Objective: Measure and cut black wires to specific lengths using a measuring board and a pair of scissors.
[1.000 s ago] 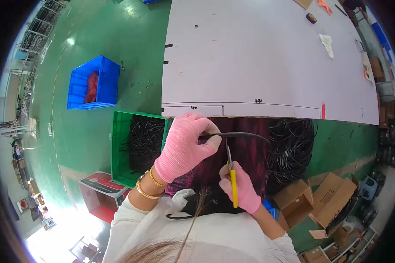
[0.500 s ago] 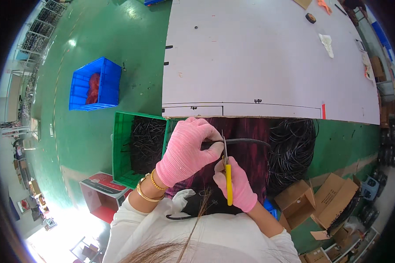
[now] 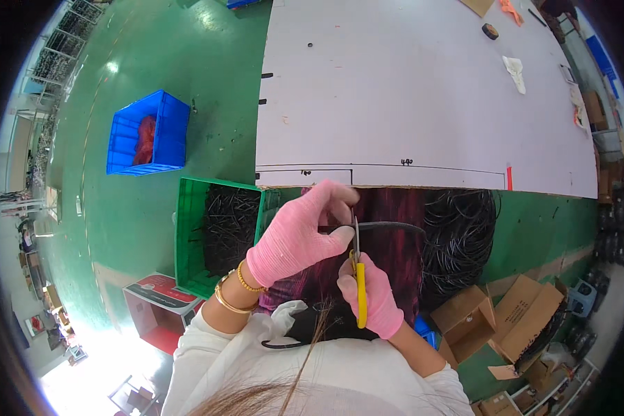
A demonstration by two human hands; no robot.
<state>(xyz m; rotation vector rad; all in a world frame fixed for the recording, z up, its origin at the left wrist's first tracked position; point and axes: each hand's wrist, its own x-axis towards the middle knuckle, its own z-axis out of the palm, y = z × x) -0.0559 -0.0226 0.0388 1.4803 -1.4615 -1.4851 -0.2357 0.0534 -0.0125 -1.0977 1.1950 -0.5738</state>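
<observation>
Item: cable cut, w/ cutters.

- Change: a sec ago our right hand (image 3: 371,297) held the cutters (image 3: 359,277) off to the right of the cable (image 3: 388,227), handles slanted. Now they stand upright, blades at the cable, just right of our left hand (image 3: 299,236). We judge the cut is lined up, not yet made; cable looks whole.
- Left hand: pink glove, fingers clamped on the cable's near end; moved little.
- Right hand: pink glove, fingers closed round the yellow handles. Blades open or closed – can't tell, too small.
- Cable: black, runs right from left hand, just below the surface (image 3: 423,97) edge, above our lap.
- Around the cable: green bin (image 3: 187,236) of black pieces to its left; black coil (image 3: 457,236) to its right; blue crate (image 3: 145,135) far left, beyond the bin; boxes (image 3: 513,319) lower right.
- In the way: nothing between blades & cable; coil lies close behind on the right.
</observation>
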